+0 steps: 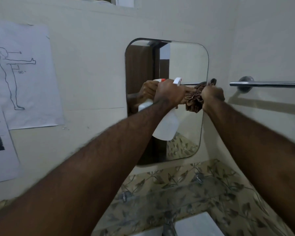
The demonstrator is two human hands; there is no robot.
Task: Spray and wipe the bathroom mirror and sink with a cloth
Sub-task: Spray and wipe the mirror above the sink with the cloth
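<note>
Both hands are up at the mirror (180, 65): left hand (169, 94) wrapped around the white spray bottle (167, 126), which hangs long-axis down with its nozzle toward the glass, right hand (212, 97) fisted on the bunched brown cloth (194, 101) at the mirror's right edge, so that one's nearer for wiping. Sink (194, 223) sits straight below, under leafy tiles, towel rail (269, 84) off right.

Both arms reach up to the wall mirror (180, 65). The left hand (169, 94) grips a white spray bottle (167, 126) by its neck, nozzle toward the glass, while the right hand (212, 96) bunches a brown cloth (194, 101) against the mirror's right edge. A chrome towel bar (269, 84) is mounted to the right, and a sink (194, 223) sits below.
</note>
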